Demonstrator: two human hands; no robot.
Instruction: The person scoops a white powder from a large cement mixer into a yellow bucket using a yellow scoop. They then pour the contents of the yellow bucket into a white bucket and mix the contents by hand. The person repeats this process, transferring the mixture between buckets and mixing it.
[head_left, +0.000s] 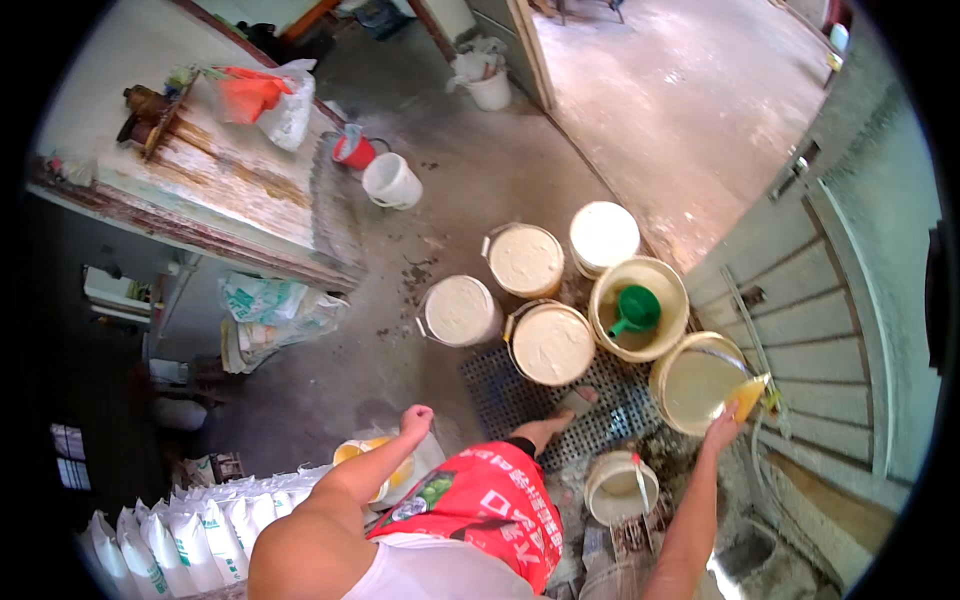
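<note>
My right hand grips a yellow object, possibly a plastic scoop; its exact shape is unclear. It is over the right rim of a cream bucket of pale, cloudy liquid. My left hand hangs in a loose fist at my left side, with nothing visible in it. A wide tub beside the bucket contains dull liquid and a green plastic dipper. Left of that tub stand several pails, among them a yellow-handled pail, filled to the top with a pale cream mass.
A perforated black mat lies underfoot. Close to my right leg is a smaller white bucket. Rows of white printed bags stand at lower left. A panelled door borders the right side. One white pail stands farther off.
</note>
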